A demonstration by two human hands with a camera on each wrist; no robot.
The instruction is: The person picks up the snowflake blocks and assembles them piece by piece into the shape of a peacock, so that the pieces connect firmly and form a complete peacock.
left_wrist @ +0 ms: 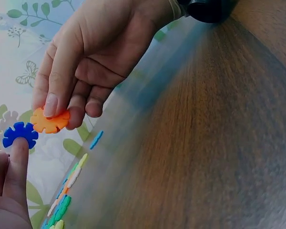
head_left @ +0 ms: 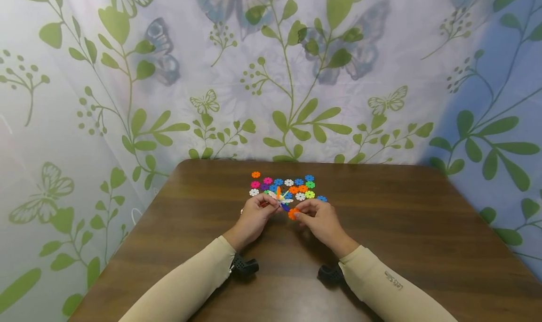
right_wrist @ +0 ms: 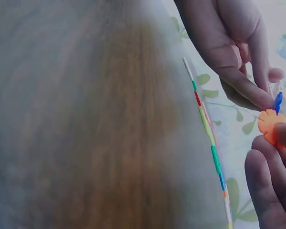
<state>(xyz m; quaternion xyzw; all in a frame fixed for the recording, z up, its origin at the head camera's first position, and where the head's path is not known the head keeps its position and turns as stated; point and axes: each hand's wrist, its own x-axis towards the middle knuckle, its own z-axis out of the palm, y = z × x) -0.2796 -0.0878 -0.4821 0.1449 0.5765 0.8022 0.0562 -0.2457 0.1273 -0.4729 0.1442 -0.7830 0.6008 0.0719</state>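
In the head view my left hand [head_left: 255,218] holds a small cluster of joined notched flower discs [head_left: 285,201], white, orange, yellow and blue. A blue disc [left_wrist: 20,134] of this cluster lies against a left fingertip in the left wrist view. My right hand [head_left: 323,222] pinches a loose-looking orange flower disc [head_left: 293,213] between thumb and fingers. Both hands are raised over the table, close together. In the right wrist view the orange disc [right_wrist: 267,125] is right at the edge of the blue disc [right_wrist: 278,102]; whether their notches interlock I cannot tell.
Several flower discs in pink, white, blue, orange and green lie flat in rough rows on the brown wooden table [head_left: 402,228], just beyond the hands. A white disc [head_left: 242,211] shows beside the left hand. A leaf-and-butterfly curtain [head_left: 271,100] hangs behind the table.
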